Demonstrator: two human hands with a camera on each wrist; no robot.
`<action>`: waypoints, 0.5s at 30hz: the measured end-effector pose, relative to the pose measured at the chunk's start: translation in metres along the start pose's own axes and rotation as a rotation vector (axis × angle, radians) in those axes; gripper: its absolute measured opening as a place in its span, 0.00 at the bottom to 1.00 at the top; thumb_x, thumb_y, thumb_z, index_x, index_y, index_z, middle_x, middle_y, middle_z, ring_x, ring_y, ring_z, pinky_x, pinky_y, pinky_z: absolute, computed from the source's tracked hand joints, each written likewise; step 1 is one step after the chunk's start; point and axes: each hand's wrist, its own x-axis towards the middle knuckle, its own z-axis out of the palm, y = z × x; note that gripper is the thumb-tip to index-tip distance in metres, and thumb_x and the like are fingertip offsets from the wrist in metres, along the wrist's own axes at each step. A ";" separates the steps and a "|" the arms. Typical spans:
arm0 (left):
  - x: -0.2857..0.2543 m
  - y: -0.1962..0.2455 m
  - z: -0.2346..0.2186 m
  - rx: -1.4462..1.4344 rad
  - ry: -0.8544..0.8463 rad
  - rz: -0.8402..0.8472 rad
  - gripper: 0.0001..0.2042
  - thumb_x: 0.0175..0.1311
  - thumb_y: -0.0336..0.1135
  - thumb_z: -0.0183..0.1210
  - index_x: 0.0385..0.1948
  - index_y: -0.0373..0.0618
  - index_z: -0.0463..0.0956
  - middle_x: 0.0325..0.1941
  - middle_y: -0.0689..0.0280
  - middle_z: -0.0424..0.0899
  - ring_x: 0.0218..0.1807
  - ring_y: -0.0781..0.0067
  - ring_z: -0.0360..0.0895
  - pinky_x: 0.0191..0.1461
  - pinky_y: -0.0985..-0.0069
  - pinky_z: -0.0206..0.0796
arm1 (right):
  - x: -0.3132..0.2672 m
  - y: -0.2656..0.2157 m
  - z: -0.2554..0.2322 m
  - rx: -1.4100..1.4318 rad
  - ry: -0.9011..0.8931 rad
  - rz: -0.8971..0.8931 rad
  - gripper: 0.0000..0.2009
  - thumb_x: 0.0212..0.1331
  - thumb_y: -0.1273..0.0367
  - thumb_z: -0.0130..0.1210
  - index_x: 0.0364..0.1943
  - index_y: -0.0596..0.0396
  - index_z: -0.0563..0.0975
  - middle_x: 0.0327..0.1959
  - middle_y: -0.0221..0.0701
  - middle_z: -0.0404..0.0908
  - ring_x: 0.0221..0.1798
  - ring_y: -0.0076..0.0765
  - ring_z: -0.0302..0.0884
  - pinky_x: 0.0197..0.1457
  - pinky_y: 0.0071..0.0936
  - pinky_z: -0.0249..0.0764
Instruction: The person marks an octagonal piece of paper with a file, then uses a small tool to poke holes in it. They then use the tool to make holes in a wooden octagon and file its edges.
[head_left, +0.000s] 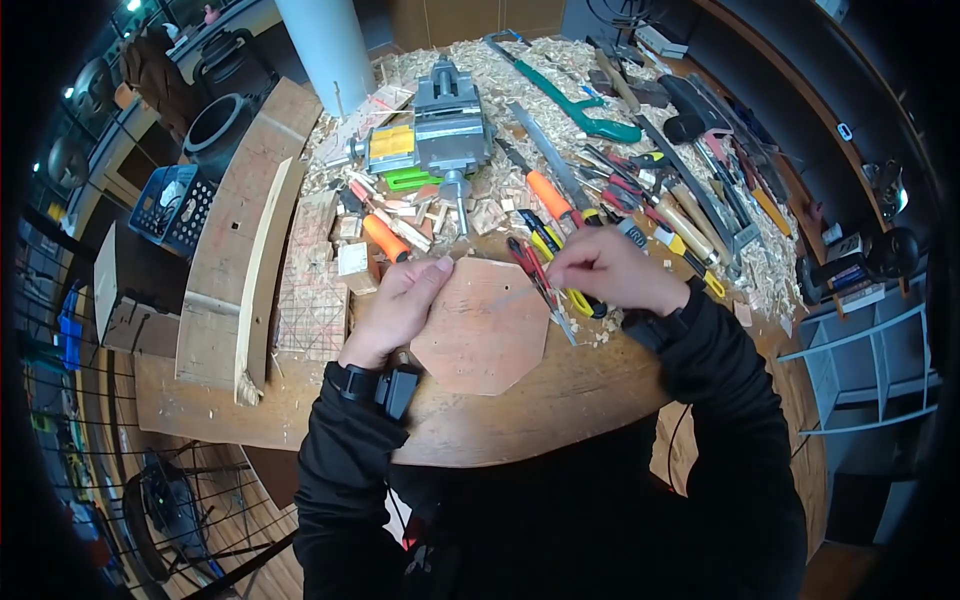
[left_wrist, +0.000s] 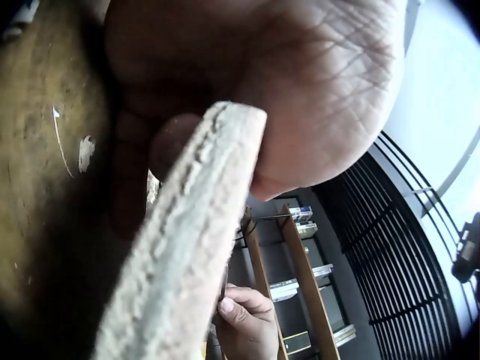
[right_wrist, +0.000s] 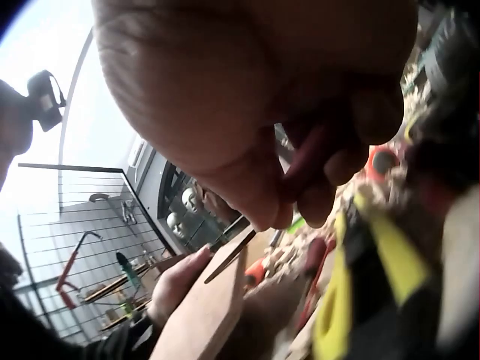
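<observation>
An eight-sided light wooden board (head_left: 480,345) is gripped at its upper left edge by my left hand (head_left: 400,305), thumb on its face. Its rough, pale edge (left_wrist: 176,247) fills the middle of the left wrist view, by the palm. My right hand (head_left: 615,270) pinches a thin, narrow, pointed strip (right_wrist: 229,256) between thumb and fingers. The strip's tip lies over the board's face in the right wrist view; I cannot tell what tool it is. Small dark holes and faint pencil marks show on the board.
A grey metal vise (head_left: 450,125) stands behind the board amid wood shavings. Yellow-and-black cutters (head_left: 545,240), red-handled pliers (head_left: 530,265) and an orange-handled tool (head_left: 385,238) lie close by. A green-handled saw (head_left: 570,105) is farther back. A long wooden strip (head_left: 268,280) lies at left.
</observation>
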 end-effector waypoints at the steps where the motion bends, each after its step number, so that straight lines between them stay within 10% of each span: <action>1: 0.001 0.000 0.002 -0.012 0.012 -0.001 0.19 0.77 0.44 0.46 0.37 0.37 0.81 0.29 0.72 0.83 0.30 0.88 0.74 0.36 0.83 0.68 | 0.000 0.002 0.002 -0.046 -0.049 -0.081 0.04 0.58 0.72 0.62 0.33 0.59 0.83 0.25 0.32 0.82 0.29 0.27 0.79 0.37 0.25 0.74; 5: 0.003 -0.005 -0.005 -0.009 -0.019 -0.002 0.19 0.76 0.44 0.47 0.38 0.37 0.81 0.30 0.72 0.83 0.30 0.87 0.76 0.36 0.83 0.68 | -0.002 0.002 -0.011 0.035 0.038 0.119 0.04 0.56 0.72 0.63 0.32 0.59 0.83 0.26 0.35 0.83 0.29 0.32 0.80 0.36 0.26 0.74; 6: 0.002 -0.005 -0.004 -0.008 -0.025 -0.005 0.19 0.76 0.44 0.47 0.37 0.37 0.81 0.29 0.72 0.83 0.30 0.87 0.75 0.36 0.83 0.68 | -0.001 0.006 -0.006 -0.073 0.004 -0.138 0.04 0.55 0.73 0.63 0.32 0.59 0.83 0.25 0.35 0.82 0.28 0.32 0.80 0.35 0.26 0.74; 9: 0.002 -0.004 -0.005 0.018 -0.041 0.006 0.19 0.76 0.44 0.47 0.36 0.37 0.81 0.28 0.73 0.82 0.29 0.88 0.74 0.35 0.83 0.67 | 0.000 0.011 -0.007 -0.017 0.026 -0.090 0.04 0.56 0.72 0.62 0.32 0.58 0.83 0.26 0.35 0.82 0.29 0.32 0.80 0.35 0.27 0.74; 10: 0.002 -0.005 -0.006 0.046 -0.046 0.020 0.19 0.76 0.44 0.47 0.35 0.37 0.81 0.27 0.74 0.82 0.29 0.88 0.73 0.34 0.83 0.66 | -0.001 -0.001 -0.016 0.185 0.023 0.315 0.03 0.57 0.73 0.62 0.33 0.57 0.83 0.27 0.34 0.81 0.31 0.32 0.80 0.37 0.28 0.74; 15: -0.002 0.001 -0.003 0.042 -0.016 0.015 0.19 0.76 0.43 0.48 0.34 0.37 0.81 0.26 0.75 0.80 0.29 0.89 0.70 0.34 0.83 0.65 | 0.005 0.006 -0.005 -0.142 -0.019 -0.145 0.04 0.57 0.72 0.60 0.33 0.57 0.83 0.28 0.34 0.81 0.33 0.36 0.78 0.40 0.30 0.73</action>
